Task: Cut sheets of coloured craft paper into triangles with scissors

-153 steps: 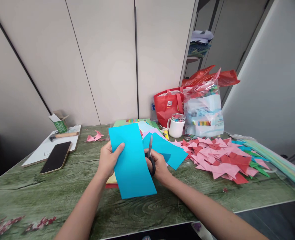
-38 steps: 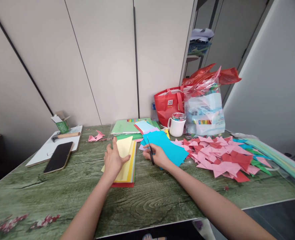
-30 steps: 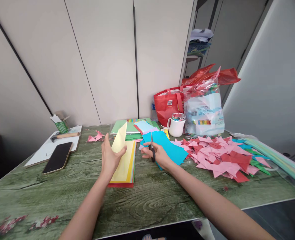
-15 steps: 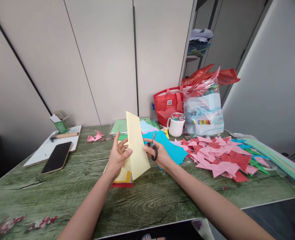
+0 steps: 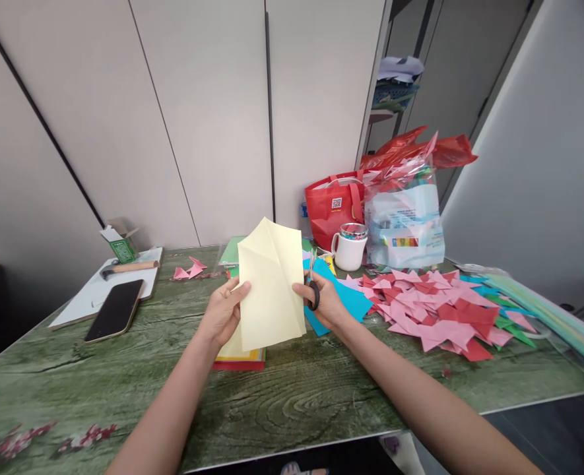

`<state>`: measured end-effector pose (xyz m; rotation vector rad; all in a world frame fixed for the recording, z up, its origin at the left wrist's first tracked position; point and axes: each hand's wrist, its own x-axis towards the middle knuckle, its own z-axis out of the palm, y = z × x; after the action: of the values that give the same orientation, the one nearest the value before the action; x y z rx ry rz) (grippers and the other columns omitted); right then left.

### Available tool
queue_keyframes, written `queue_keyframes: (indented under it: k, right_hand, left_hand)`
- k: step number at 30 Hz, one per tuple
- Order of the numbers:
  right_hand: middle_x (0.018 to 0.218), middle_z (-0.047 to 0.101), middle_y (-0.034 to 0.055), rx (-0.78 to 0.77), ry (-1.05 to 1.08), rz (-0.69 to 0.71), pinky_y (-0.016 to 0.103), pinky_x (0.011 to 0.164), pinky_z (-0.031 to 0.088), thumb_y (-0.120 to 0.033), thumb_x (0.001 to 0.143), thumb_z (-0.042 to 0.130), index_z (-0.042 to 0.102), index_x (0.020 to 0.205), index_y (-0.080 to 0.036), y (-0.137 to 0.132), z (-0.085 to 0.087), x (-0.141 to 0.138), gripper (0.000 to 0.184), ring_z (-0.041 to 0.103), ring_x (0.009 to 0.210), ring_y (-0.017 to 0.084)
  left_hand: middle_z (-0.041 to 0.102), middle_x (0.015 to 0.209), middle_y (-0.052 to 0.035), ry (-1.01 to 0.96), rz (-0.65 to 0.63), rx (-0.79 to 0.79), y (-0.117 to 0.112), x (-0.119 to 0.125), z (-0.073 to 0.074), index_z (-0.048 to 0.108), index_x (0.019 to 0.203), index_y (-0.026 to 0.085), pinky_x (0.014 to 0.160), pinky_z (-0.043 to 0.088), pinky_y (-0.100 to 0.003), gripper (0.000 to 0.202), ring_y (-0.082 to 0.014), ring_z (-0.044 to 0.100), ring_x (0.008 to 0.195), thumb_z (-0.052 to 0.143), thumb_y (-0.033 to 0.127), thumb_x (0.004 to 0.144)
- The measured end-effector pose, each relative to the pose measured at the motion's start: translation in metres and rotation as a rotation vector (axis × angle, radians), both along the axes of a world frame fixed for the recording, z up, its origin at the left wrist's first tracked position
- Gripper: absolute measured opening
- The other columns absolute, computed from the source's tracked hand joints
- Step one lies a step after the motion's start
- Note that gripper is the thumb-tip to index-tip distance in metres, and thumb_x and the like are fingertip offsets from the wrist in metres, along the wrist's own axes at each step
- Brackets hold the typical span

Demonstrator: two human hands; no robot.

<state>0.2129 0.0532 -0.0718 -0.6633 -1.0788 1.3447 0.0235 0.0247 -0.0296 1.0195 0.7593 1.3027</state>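
Note:
A pale yellow sheet of paper [image 5: 270,290] is held upright above the green table [image 5: 292,402], folded along a diagonal. My left hand [image 5: 221,315] pinches its left edge. My right hand [image 5: 324,305] touches the sheet's right edge while its fingers stay through the black handles of a pair of scissors [image 5: 313,289], blades pointing up. Under the sheet lies a stack of coloured paper [image 5: 239,357] with a red bottom sheet. Cut blue paper [image 5: 350,298] lies just right of my right hand.
A heap of pink and red paper triangles [image 5: 437,310] covers the right side. A white mug [image 5: 348,249], a red bag [image 5: 331,206] and a plastic bag [image 5: 404,220] stand at the back. A phone [image 5: 115,310], a hammer [image 5: 126,267] and a small green box [image 5: 119,245] lie left.
The blue paper was put down. My left hand lifted the top yellow sheet off the stack and raised it; my right hand, still with the scissors, came to its right edge.

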Motion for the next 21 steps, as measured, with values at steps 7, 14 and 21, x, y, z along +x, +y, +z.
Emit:
queue_keyframes:
  k: [7, 14, 21]
  right_hand:
    - [0.063, 0.063, -0.0025, -0.037, -0.018, -0.212, 0.026, 0.049, 0.045, -0.028, 0.047, 0.079, 0.058, 0.081, -0.019, 0.018, 0.002, 0.026, 0.041, 0.056, 0.052, 0.014]
    - [0.067, 0.064, -0.0021, 0.002, 0.005, -0.234, 0.026, 0.049, 0.046, -0.024, 0.045, 0.079, 0.059, 0.078, -0.019, 0.027, 0.005, 0.043, 0.039, 0.058, 0.053, 0.014]
    - [0.075, 0.064, -0.0020, -0.026, 0.207, -0.272, 0.029, 0.061, 0.050, -0.023, 0.046, 0.079, 0.058, 0.075, -0.020, 0.023, 0.011, 0.034, 0.036, 0.060, 0.062, 0.014]
  left_hand:
    - [0.071, 0.074, -0.0069, 0.053, 0.179, 0.018, 0.005, -0.016, 0.003, 0.066, 0.086, 0.010, 0.056, 0.052, -0.028, 0.030, -0.0179, 0.065, 0.062, 0.072, 0.024, 0.060]
    - [0.070, 0.070, -0.0051, 0.051, 0.210, 0.037, 0.012, -0.026, 0.007, 0.066, 0.083, 0.012, 0.053, 0.052, -0.025, 0.028, -0.0176, 0.065, 0.063, 0.070, 0.030, 0.062]
    - [0.062, 0.110, -0.0078, 0.031, -0.098, 0.184, -0.007, -0.004, 0.010, 0.058, 0.107, 0.019, 0.088, 0.045, -0.041, 0.041, -0.0260, 0.052, 0.107, 0.066, 0.017, 0.066]
